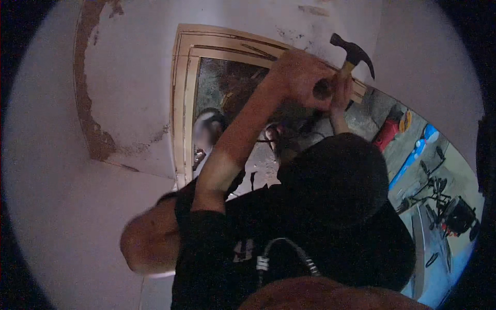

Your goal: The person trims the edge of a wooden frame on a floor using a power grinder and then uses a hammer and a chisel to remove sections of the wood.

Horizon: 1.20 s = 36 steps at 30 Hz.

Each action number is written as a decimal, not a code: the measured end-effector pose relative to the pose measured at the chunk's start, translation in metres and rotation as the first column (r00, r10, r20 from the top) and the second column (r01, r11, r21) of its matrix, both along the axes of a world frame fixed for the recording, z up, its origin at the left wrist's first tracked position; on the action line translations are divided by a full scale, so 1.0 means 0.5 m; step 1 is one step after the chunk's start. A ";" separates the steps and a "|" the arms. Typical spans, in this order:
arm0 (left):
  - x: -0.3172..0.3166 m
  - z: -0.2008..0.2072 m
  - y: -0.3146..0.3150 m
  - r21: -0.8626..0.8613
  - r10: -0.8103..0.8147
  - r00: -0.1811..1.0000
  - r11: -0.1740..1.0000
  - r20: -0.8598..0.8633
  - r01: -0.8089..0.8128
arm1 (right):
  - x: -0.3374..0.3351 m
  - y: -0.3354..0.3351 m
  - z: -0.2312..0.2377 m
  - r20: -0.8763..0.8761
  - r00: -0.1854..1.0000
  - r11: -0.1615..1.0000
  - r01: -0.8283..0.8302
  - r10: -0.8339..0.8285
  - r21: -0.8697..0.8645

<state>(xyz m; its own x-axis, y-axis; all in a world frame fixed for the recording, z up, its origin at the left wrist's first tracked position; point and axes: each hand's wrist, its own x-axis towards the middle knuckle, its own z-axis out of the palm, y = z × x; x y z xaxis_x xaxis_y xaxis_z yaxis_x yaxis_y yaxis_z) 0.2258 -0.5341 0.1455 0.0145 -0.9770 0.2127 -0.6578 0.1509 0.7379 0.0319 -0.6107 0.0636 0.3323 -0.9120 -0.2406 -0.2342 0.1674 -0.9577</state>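
Observation:
My left hand [305, 80] is raised at the end of a bare forearm that crosses the wooden frame. Its fingers are curled closed, with a dark round spot beside them; what they hold, if anything, I cannot make out. Close against it on the right, my right hand [339, 94] grips a claw hammer [354, 54] just below its head. A short piece of yellowish handle shows above the fingers. The hammer's dark metal head points up, in front of the pale wall. Behind both hands lies the light wooden frame [185, 98], with a corner at its upper left.
Pale walls [129, 67] show stained, rough patches. On the floor at right lie a red tool [387, 133], a long blue bar [413, 157] and dark jumbled gear [459, 216]. A bare arm part [150, 240] shows at lower left; whose, I cannot tell. Inside the frame sits a blurred pale shape [207, 132].

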 end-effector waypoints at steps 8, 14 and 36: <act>0.007 -0.082 -0.038 -0.081 0.122 0.991 0.990 0.061 -0.117 | -0.131 0.084 0.097 -0.045 0.988 0.988 0.151 -0.149 0.045; -0.026 -0.115 -0.057 -0.194 0.367 0.927 0.918 0.083 -0.346 | -0.159 0.142 0.135 -0.024 0.998 0.999 0.053 -0.053 0.003; -0.011 -0.139 -0.074 0.263 0.148 0.932 0.934 0.331 -0.242 | -0.159 0.037 0.182 0.056 0.997 0.959 -0.058 0.044 0.277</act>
<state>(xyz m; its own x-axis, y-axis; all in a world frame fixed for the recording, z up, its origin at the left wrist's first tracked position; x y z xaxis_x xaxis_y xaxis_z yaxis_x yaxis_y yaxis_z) 0.2200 -0.5712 0.0759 0.1927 -0.9794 -0.0599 -0.8487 -0.1970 0.4909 -0.0478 -0.5922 0.1549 0.3939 -0.7928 -0.4651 -0.2031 0.4184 -0.8853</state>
